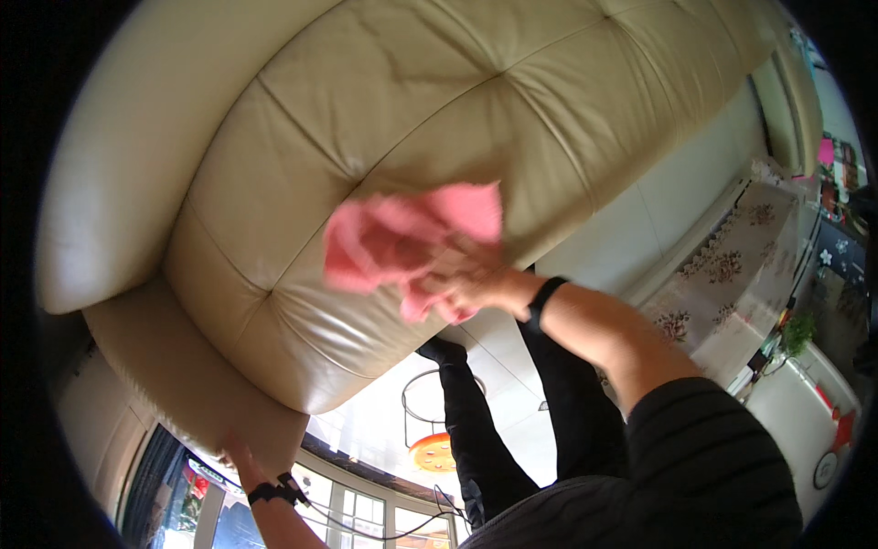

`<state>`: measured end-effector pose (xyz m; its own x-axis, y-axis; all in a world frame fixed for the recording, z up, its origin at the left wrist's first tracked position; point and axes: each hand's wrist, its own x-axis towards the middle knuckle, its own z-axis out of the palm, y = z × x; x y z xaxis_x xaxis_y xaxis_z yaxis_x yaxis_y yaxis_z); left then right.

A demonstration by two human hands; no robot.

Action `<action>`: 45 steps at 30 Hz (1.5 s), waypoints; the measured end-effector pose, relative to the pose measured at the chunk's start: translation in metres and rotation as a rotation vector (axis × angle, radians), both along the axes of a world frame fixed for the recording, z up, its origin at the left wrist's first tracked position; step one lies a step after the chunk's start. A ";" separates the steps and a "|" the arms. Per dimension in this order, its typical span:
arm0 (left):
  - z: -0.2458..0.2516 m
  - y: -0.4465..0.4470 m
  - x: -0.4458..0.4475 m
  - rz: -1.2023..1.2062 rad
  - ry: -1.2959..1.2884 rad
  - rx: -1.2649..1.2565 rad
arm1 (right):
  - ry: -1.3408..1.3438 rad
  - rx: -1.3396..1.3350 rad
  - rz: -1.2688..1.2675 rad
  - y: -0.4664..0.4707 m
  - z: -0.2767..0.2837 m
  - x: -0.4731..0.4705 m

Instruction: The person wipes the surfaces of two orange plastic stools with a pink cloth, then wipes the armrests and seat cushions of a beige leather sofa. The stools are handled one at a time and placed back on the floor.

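My right hand [463,278] grips a crumpled pink cloth [411,237], blurred by motion, over the front part of a beige leather sofa seat [302,226]. Part of the cloth spreads out beyond my fingers, and its contact with the leather is hard to judge. At the lower left, my left hand [236,458] is at the outer edge of the sofa's armrest [206,364]. Its fingers are small and blurred, so their pose is unclear. The tufted seat has seams and creases, and the padded backrest [137,151] rises along its left side.
An orange-topped stool [433,453] with a metal frame stands on the pale tiled floor [501,357] near my legs. To the right is a table with a flowered cover [720,274], with a green plant [798,333] beyond. A black cable [384,537] runs from my left wrist.
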<state>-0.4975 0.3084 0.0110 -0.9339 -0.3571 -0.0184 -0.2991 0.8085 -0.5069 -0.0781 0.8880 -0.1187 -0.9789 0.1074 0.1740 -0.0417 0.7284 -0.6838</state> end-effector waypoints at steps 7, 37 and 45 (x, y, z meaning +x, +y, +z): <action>-0.076 0.360 0.095 -0.372 -0.368 0.845 | -0.462 0.576 -0.735 0.222 0.012 0.138; -0.191 0.543 0.176 -1.150 -0.305 0.280 | 0.056 0.139 0.223 0.183 0.005 -0.225; -0.118 0.581 0.186 -0.572 -0.480 0.737 | -0.176 -0.284 -0.363 0.406 0.035 -0.164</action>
